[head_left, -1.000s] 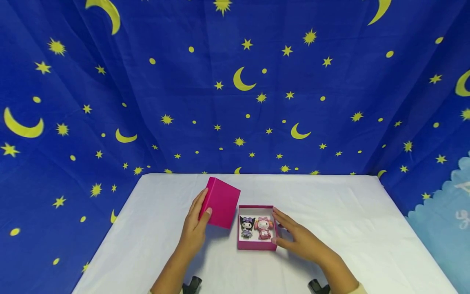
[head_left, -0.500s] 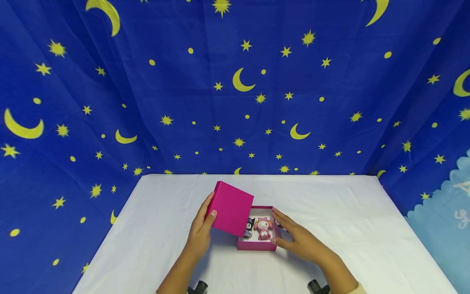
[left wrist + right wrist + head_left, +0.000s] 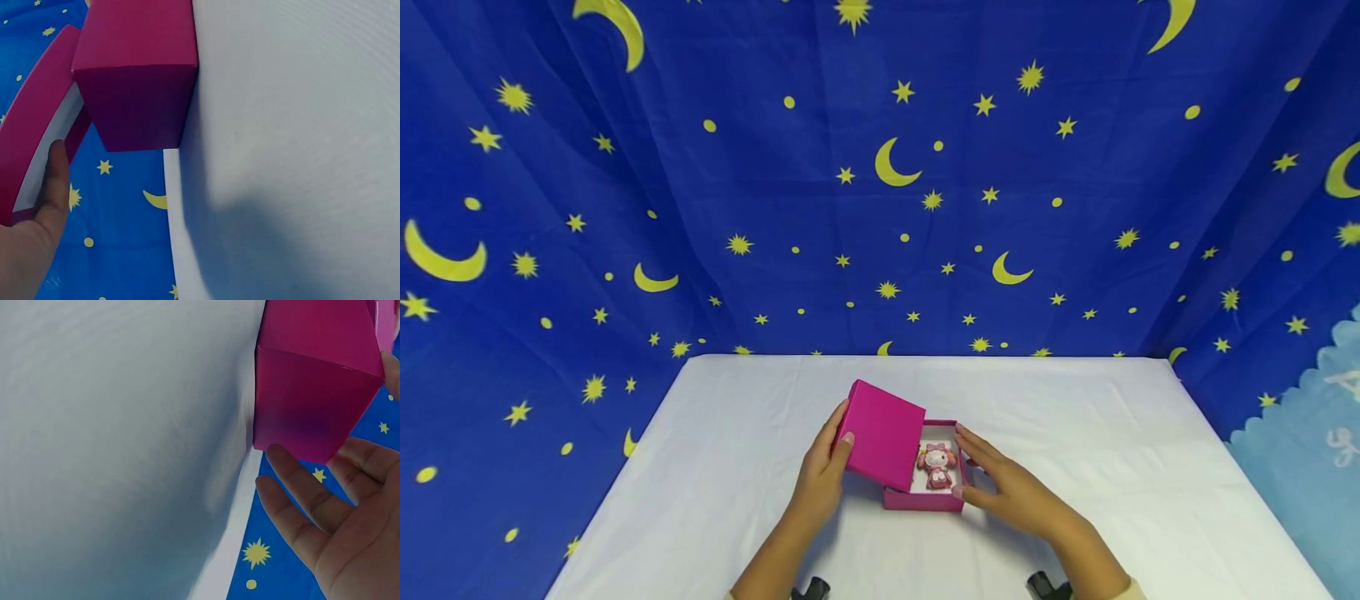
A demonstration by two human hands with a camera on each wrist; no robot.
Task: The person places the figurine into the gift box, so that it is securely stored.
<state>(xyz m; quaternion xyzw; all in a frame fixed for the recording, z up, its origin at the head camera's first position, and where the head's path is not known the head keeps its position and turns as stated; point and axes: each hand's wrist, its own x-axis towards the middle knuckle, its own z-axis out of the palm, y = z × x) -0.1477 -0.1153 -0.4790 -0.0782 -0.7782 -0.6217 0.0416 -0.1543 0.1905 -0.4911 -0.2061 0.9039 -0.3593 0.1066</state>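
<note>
Two bare hands work at a small pink box [image 3: 925, 498] that sits near the middle of the white table [image 3: 1112, 467]. The left hand [image 3: 823, 483] has its fingers [image 3: 842, 442] curled round the edge of the pink lid [image 3: 886, 433], thumb on top, holding it tilted above the box at its 9 o'clock side. The lid covers the left half of the box, its far edge raised and its near edge dipping over the open interior. In the left wrist view a finger [image 3: 55, 181] lies along the lid's white inner rim, with the box's outer wall just beyond.

The right hand [image 3: 1007, 487] lies at the box's 3 o'clock side, its fingers [image 3: 973, 442] straight and relaxed, grasping nothing; the tips touch or nearly touch the right wall, and the right wrist view shows them spread just beside a corner of the box. Inside the uncovered right half stands a small pink-and-white figurine [image 3: 937, 463], upright against the white lining. Anything under the lid is hidden.

Behind the table, toward 12 o'clock, hangs a blue cloth [image 3: 880, 183] printed with yellow stars and moons.
</note>
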